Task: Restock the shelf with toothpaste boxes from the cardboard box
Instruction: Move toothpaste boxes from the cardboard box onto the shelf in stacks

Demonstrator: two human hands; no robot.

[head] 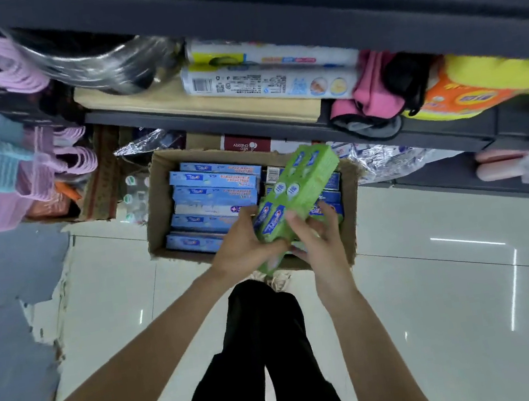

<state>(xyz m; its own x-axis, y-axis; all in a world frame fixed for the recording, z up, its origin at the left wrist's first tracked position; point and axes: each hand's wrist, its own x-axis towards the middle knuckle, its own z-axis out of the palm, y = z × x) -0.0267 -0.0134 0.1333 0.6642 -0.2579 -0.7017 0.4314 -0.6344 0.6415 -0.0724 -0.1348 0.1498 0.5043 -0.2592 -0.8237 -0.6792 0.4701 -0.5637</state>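
Note:
An open cardboard box stands on the floor below the shelf, filled with several light-blue toothpaste boxes lying in rows. Above its right half I hold a bundle of green toothpaste boxes, tilted with its far end raised. My left hand grips the bundle's near left side. My right hand clasps its near right side, fingers wrapped over the top. The right half of the box's contents is mostly hidden behind the bundle.
A grey-edged shelf runs above the box, carrying white rolls, pink cloth items and a yellow-orange pack. Pink and blue hangers hang at left. My black-trousered legs stand on glossy white floor tiles.

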